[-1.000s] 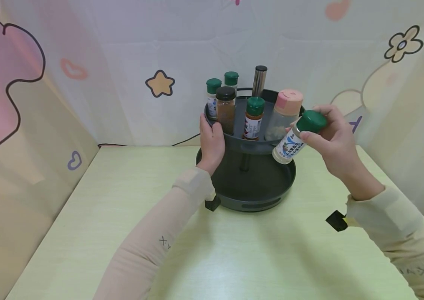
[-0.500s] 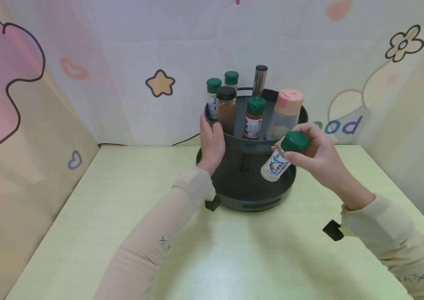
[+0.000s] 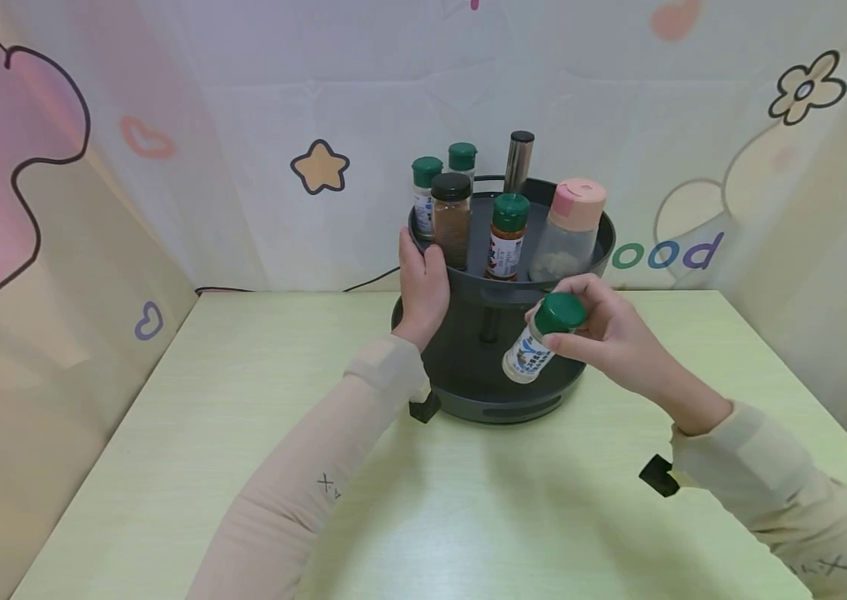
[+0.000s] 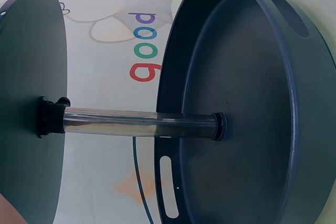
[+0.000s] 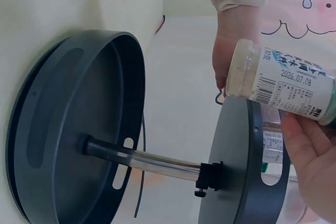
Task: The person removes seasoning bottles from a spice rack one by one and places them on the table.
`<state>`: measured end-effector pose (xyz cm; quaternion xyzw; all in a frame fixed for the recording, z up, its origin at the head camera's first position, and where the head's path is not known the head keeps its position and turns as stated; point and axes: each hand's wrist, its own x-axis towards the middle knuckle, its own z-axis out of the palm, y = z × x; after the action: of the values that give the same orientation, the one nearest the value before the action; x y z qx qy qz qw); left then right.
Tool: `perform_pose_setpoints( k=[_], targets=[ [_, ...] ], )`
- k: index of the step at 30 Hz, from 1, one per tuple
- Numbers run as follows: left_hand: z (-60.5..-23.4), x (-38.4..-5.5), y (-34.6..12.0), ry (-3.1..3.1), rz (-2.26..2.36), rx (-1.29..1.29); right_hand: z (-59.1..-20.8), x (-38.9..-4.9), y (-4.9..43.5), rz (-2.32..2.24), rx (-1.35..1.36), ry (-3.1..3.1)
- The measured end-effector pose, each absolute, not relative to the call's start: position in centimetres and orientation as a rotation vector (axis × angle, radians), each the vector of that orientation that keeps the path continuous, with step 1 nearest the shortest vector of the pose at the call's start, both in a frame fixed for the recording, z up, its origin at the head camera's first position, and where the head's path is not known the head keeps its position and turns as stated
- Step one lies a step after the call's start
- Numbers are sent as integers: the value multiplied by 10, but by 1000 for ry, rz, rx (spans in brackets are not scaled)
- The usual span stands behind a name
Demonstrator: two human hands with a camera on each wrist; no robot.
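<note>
My right hand (image 3: 614, 337) pinches a green-capped seasoning jar (image 3: 528, 353) near its cap. Tilted, with its base down to the left, the jar overlaps the lower tier in the head view. In the right wrist view the jar (image 5: 283, 80) shows a white label with a barcode. My left hand (image 3: 424, 286) rests on the left rim of the upper tier (image 3: 476, 289) of a dark two-tier turntable rack, thumb close by a black-capped jar of brown spice (image 3: 451, 221). Nothing stands in the round lower tier (image 4: 241, 77), which a metal post (image 4: 115, 121) joins to the upper one.
Also on the upper tier are a green-capped red spice jar (image 3: 505, 242), a pink-capped jar (image 3: 569, 233) and two green-capped jars at the back left. The post's top (image 3: 519, 158) rises among them. A pale table (image 3: 281, 400) meets a printed curtain (image 3: 258, 167) behind.
My right hand has carried the green-capped jar down and to the left, from beside the upper rim to in front of the lower tier. The left hand has kept its place.
</note>
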<state>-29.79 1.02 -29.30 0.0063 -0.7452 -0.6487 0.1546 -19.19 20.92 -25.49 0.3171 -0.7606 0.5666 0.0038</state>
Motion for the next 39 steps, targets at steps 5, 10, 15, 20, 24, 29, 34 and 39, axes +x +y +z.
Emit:
perform_pose_setpoints(
  k=[5,10,15,20,24,29,34,39],
  targets=[
    [-294,-299,10,-2132,-1857,9,-262,-193,207,1750,1051,-2451],
    [-293,-298,10,-2135,-1855,8,-269,-193,204,1761,1074,-2522],
    [-293,-298,10,-2138,-1853,5,-276,-194,201,1722,1046,-2594],
    [-294,-298,10,-2143,-1848,0,-282,-195,199,1723,1053,-2634],
    [-293,-298,10,-2145,-1855,5,-288,-195,198,1728,1056,-2664],
    [-293,-297,9,-2148,-1863,-1,-295,-196,196,1715,1051,-2708],
    [-293,-297,8,-2153,-1863,-12,-304,-195,193,1698,1024,-2751],
    [-292,-296,7,-2167,-1877,-10,-317,-195,188,1676,1049,-2796]
  ],
)
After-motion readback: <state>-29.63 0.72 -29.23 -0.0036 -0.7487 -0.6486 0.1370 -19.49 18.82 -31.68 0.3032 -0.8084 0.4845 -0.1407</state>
